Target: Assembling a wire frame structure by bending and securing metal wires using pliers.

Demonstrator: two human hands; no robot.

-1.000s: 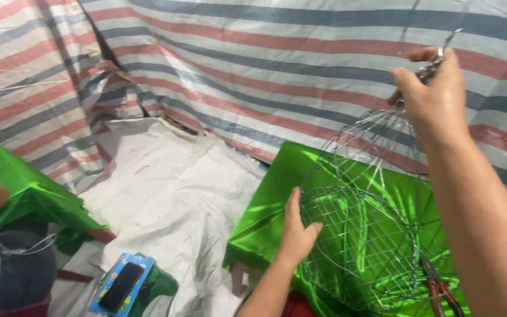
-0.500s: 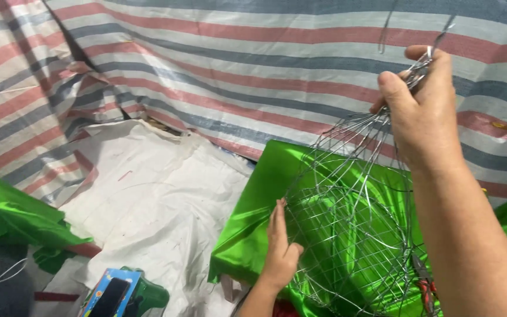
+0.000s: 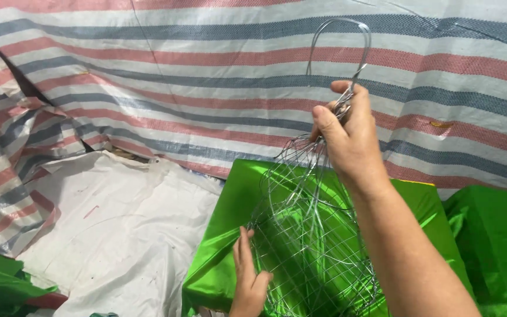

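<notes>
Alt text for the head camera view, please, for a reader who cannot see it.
The right hand grips the gathered top wires of a wire mesh frame below its loop, while the left hand rests flat on the frame's lower side. Behind lies shiny green foil, a white sheet and a striped tarp.

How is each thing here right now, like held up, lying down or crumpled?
wire basket: hanging, lifted by its gathered top wires
wire loop: sticking up above the fist
right hand: closed around the wires
left hand: flat against the mesh side
green foil sheet: spread out, shiny
white sheet: lying crumpled
striped tarp: hung behind, wrinkled
</notes>
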